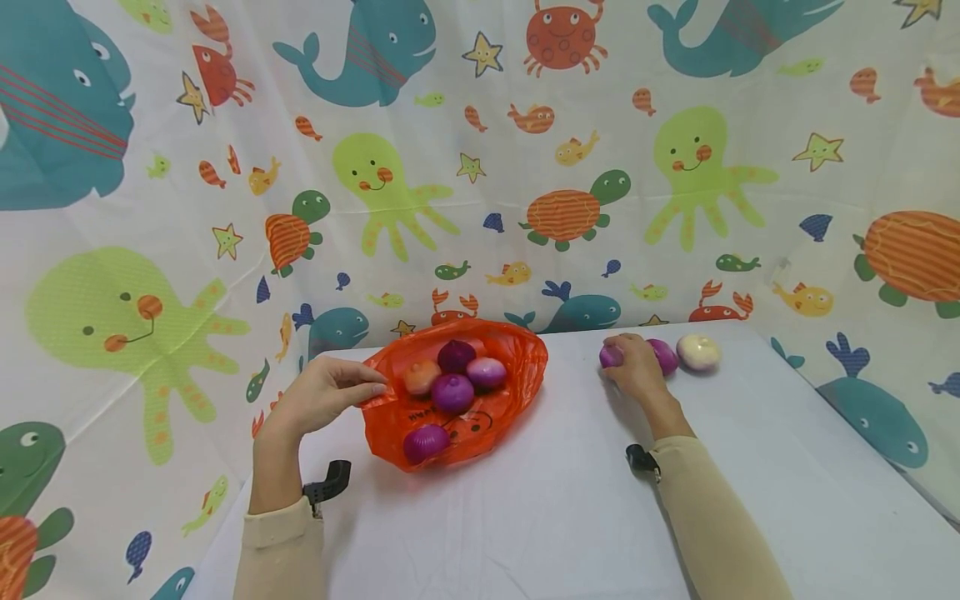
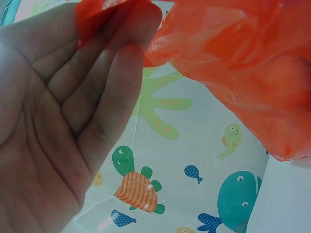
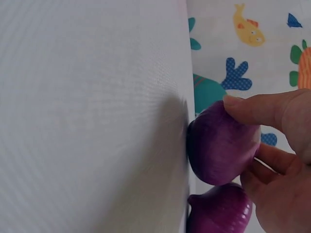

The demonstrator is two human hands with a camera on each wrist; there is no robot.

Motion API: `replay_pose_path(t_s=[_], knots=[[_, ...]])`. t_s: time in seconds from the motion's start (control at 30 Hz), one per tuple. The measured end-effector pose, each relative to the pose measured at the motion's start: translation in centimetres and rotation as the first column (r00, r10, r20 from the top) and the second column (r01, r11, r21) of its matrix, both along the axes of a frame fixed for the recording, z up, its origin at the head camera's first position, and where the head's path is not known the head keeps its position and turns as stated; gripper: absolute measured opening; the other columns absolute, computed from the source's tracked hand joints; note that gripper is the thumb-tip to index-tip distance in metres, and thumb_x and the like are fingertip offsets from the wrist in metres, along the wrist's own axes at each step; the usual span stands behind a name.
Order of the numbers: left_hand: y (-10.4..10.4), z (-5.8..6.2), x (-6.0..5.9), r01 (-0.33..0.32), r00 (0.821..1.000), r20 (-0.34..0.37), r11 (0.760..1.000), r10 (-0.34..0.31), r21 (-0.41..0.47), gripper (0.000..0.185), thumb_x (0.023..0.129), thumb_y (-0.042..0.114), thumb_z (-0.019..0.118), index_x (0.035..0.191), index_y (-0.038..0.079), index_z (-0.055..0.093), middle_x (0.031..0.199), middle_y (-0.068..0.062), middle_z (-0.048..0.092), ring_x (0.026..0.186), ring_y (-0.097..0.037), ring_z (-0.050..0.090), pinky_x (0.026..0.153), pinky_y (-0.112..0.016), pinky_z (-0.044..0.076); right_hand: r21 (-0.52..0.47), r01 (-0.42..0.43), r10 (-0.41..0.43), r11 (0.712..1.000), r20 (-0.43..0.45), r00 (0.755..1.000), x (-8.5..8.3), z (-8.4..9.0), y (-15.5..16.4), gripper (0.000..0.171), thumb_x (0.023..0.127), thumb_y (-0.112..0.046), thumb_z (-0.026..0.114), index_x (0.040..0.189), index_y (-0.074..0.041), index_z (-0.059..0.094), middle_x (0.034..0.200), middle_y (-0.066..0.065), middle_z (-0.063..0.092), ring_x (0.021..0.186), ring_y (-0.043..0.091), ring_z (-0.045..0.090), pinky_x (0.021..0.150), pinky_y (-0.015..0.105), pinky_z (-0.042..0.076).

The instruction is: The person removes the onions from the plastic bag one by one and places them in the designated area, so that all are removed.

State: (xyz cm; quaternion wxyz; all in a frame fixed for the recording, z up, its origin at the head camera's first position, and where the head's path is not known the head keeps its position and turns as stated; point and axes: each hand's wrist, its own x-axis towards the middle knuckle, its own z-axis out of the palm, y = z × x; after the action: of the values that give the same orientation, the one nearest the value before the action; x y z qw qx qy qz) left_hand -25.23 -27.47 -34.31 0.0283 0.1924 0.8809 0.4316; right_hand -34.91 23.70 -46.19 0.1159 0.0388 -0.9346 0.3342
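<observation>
My left hand [image 1: 330, 390] pinches the left edge of a red-orange plastic bag [image 1: 525, 358], which lies spread wide on the table. Inside it sit an orange-brown onion [image 1: 421, 377], a dark purple onion [image 1: 457, 357], a lighter purple onion [image 1: 486, 372] and more purple onions, one [image 1: 427, 443] near the front edge. Over at the right, my right hand [image 1: 636, 367] grips a purple onion [image 3: 221, 145] between thumb and fingers, low at the tabletop. A second purple onion [image 3: 221, 211] lies right beside it. The left wrist view shows the bag film [image 2: 233, 48] between my fingertips.
To the right of the purple onions lies a white onion [image 1: 698, 352]. White cloth covers the table [image 1: 555, 517]. A curtain [image 1: 487, 167] printed with sea animals hangs behind the table and along both sides.
</observation>
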Motion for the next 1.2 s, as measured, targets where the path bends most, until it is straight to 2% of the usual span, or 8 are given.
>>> replay_pose_path(t_s=[0.27, 0.7, 1.2], knots=[[-0.01, 0.01, 0.01, -0.008, 1.000, -0.001, 1.000, 0.008, 0.003, 0.020, 0.096, 0.025, 0.076, 0.110, 0.011, 0.082, 0.098, -0.008, 0.079, 0.086, -0.023, 0.074, 0.080, -0.032, 0.063, -0.007, 0.010, -0.010, 1.000, 0.011, 1.000, -0.18, 0.21, -0.26, 0.053, 0.088, -0.007, 0.080, 0.137, 0.001, 0.061, 0.149, 0.030, 0.046, 0.142, 0.051, 0.039, 0.119, 0.065, 0.033], [-0.01, 0.00, -0.13, -0.004, 1.000, -0.005, 1.000, 0.004, 0.001, 0.021, 0.097, 0.024, 0.076, 0.111, 0.011, 0.082, 0.103, -0.009, 0.078, 0.089, -0.022, 0.074, 0.080, -0.029, 0.062, -0.013, 0.048, -0.047, 0.999, 0.053, 0.997, -0.28, 0.33, -0.22, 0.051, 0.089, -0.007, 0.078, 0.138, -0.002, 0.062, 0.151, 0.029, 0.044, 0.144, 0.050, 0.037, 0.119, 0.067, 0.033], [0.01, -0.01, -0.05, 0.001, 1.000, 0.009, 1.000, -0.001, 0.020, 0.020, 0.097, 0.023, 0.076, 0.111, 0.010, 0.081, 0.103, -0.010, 0.079, 0.090, -0.024, 0.074, 0.081, -0.029, 0.062, -0.041, 0.048, -0.046, 0.998, 0.060, 0.997, -0.32, 0.23, -0.53, 0.053, 0.090, -0.005, 0.076, 0.140, -0.003, 0.060, 0.154, 0.028, 0.042, 0.146, 0.050, 0.036, 0.118, 0.066, 0.035]])
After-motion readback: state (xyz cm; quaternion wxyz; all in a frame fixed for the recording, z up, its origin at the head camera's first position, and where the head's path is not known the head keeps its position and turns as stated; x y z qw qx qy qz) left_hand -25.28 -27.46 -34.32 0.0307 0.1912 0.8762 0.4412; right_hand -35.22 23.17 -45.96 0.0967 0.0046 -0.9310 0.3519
